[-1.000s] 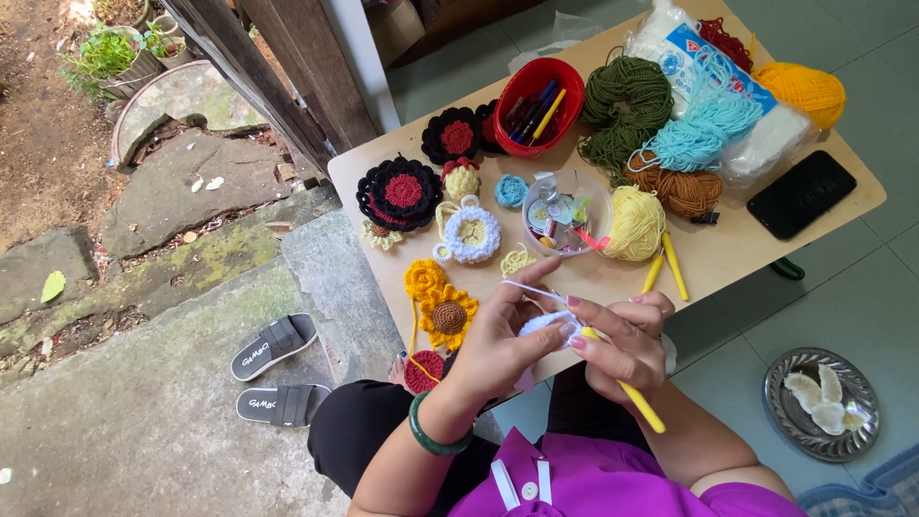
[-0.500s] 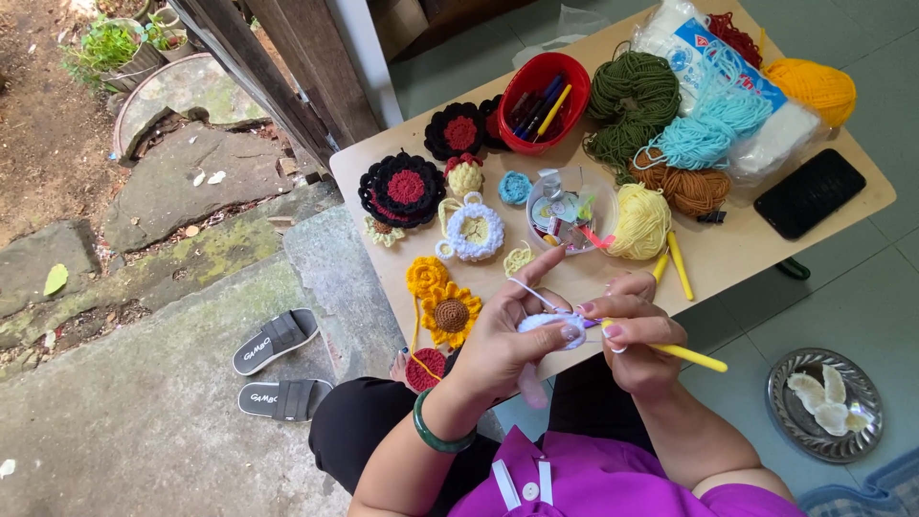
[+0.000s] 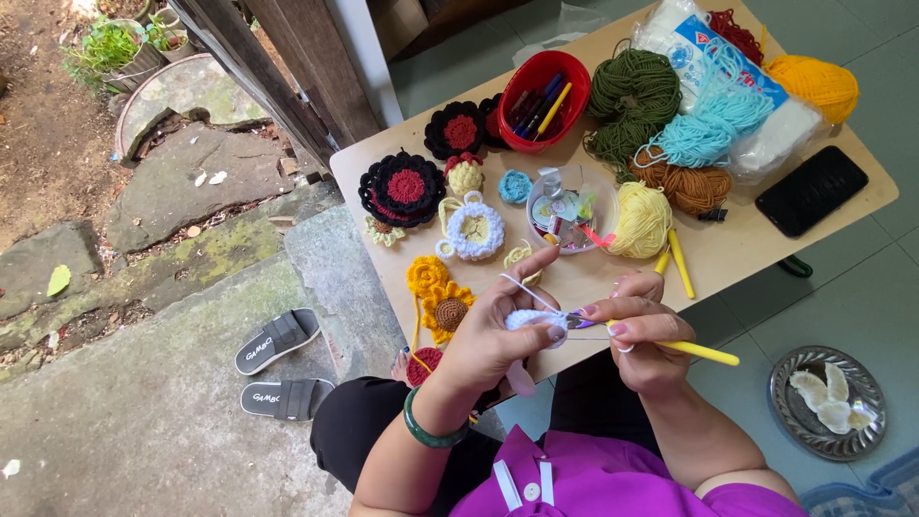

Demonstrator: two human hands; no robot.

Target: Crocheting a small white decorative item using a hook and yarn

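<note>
Daylight all over, pretty bright and even. A tan wooden desk (image 3: 756, 251) sits on a grey-green tiled floor (image 3: 890, 287), right at the edge where it drops to a rough concrete step (image 3: 124, 421) with mossy stone slabs (image 3: 172, 182) and bare dirt beyond. Dark timber posts (image 3: 278, 67) run along the top, with potted greenery (image 3: 115, 48) in the corner and black slide sandals (image 3: 278, 364) on the concrete.

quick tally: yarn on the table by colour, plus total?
Dark green yarn: 1
Light blue yarn: 1
Orange-yellow yarn: 1
Brown yarn: 1
Pale yellow yarn: 1
Red yarn: 1, partly hidden
Total: 6
</note>
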